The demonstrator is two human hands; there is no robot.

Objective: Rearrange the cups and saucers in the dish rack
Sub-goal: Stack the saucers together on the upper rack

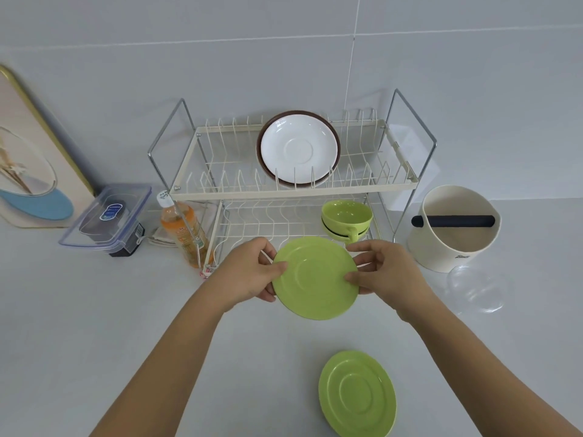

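I hold a green saucer [315,279] in the air just in front of the two-tier wire dish rack [189,193]. My left hand [252,272] grips its left rim and my right hand [381,269] grips its right rim. A second green saucer [357,393] lies flat on the counter near me. On the rack's upper tier a white saucer [299,149] stands upright in front of a brown one [260,143]. On the lower tier at the right, green cups [346,216] sit stacked, with a dark band showing between them.
A cream round container [454,244] with a black bar across it stands right of the rack, a clear lid [476,288] lying before it. Left of the rack are an orange drink bottle [183,228], a clear lidded box [107,216] and a leaning framed board [28,152].
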